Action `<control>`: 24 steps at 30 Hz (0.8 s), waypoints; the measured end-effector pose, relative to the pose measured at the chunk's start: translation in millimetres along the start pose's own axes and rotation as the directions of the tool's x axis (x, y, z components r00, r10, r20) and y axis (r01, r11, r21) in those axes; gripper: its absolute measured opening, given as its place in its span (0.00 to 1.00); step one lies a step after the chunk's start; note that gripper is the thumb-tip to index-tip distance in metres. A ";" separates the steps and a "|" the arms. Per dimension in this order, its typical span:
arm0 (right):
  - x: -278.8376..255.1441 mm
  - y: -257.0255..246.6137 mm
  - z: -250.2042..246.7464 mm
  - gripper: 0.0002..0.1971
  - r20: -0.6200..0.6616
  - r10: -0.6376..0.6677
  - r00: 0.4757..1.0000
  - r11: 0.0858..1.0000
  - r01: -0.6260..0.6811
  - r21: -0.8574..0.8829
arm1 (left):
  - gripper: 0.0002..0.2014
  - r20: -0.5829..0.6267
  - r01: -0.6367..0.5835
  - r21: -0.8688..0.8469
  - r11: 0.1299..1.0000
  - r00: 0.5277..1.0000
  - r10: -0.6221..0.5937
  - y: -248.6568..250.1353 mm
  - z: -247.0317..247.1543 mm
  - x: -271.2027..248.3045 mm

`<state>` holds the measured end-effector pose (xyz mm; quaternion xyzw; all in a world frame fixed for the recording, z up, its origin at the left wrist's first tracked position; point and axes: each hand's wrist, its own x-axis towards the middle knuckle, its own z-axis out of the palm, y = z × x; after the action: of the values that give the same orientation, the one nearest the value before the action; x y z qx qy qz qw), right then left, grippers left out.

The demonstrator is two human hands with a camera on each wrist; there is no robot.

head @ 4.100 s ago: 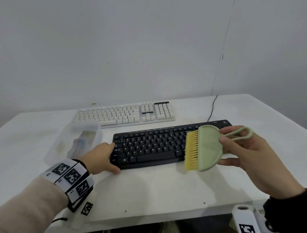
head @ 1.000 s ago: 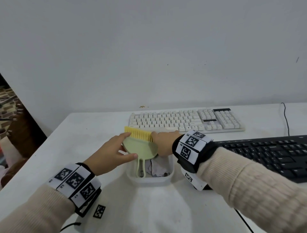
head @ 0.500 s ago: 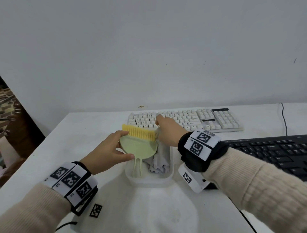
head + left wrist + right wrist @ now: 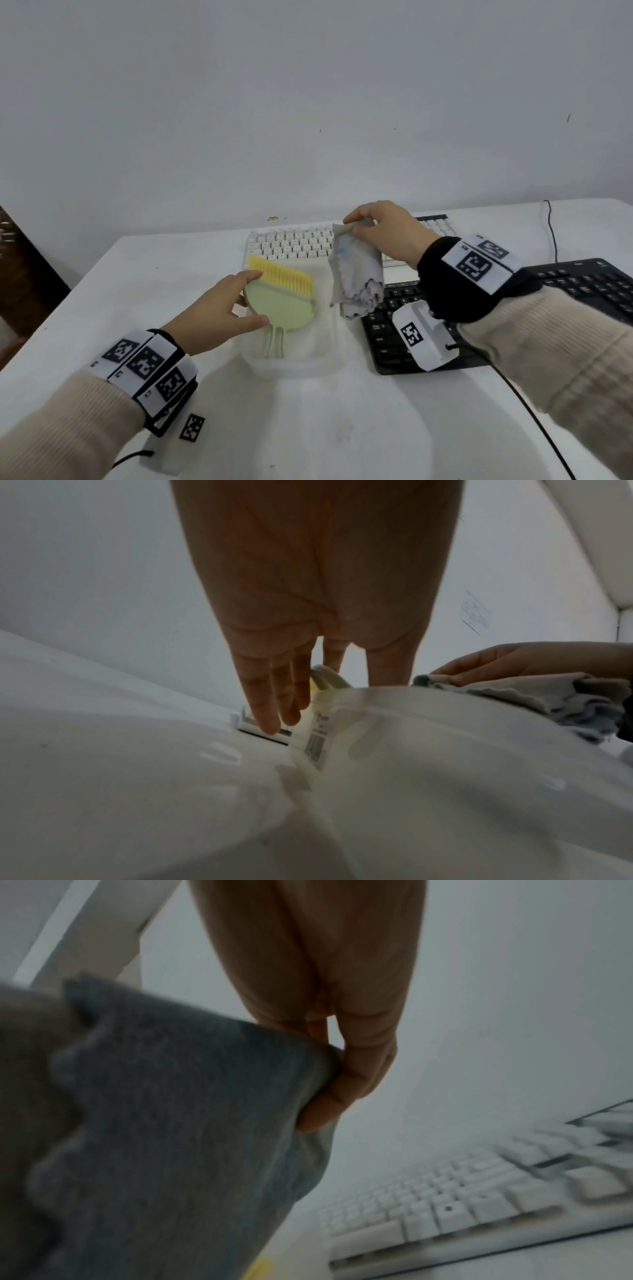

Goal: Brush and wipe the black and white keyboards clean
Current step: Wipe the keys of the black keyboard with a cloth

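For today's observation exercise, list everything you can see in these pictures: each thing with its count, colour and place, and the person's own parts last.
White full-size keyboard: one, white, back of the table.
Black keyboard: one, black, right, nearer than the white one.
Green plastic hand brush with yellow bristles: one, over the tub.
Clear plastic tub: one, translucent, centre.
Pale grey cloth: one, hanging above the tub's right side.
White table: one.
Black cable: one, far right.
Left hand: holds the brush head.
Right hand: pinches the cloth's top.
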<state>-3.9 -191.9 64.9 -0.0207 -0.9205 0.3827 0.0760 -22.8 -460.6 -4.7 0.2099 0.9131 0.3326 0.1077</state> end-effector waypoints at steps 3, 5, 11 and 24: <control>-12.8 19.9 -18.7 0.12 0.030 0.040 0.999 0.998 -0.041 0.039 | 0.37 -0.004 0.011 0.045 0.999 1.000 -0.011 0.9 2.9 0.5; -21.8 35.7 -30.4 0.12 0.059 0.059 0.996 0.998 -0.058 -0.020 | 0.38 0.001 0.011 0.080 0.997 1.000 -0.011 2.0 3.8 0.8; -41.8 82.0 -58.9 0.13 0.182 0.151 0.972 0.964 -0.104 -0.246 | 0.50 -0.011 0.043 0.178 0.983 0.999 -0.042 11.8 3.7 -2.9; -49.8 127.3 -66.5 0.12 0.236 0.050 0.971 0.900 0.059 -0.431 | 0.43 -0.190 -0.119 0.164 0.979 0.970 0.150 108.8 51.4 -23.8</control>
<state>53.1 -60.2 14.9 0.0116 -0.9850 0.1670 -0.0419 49.5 -367.4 28.8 0.2444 0.9254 0.2886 -0.0241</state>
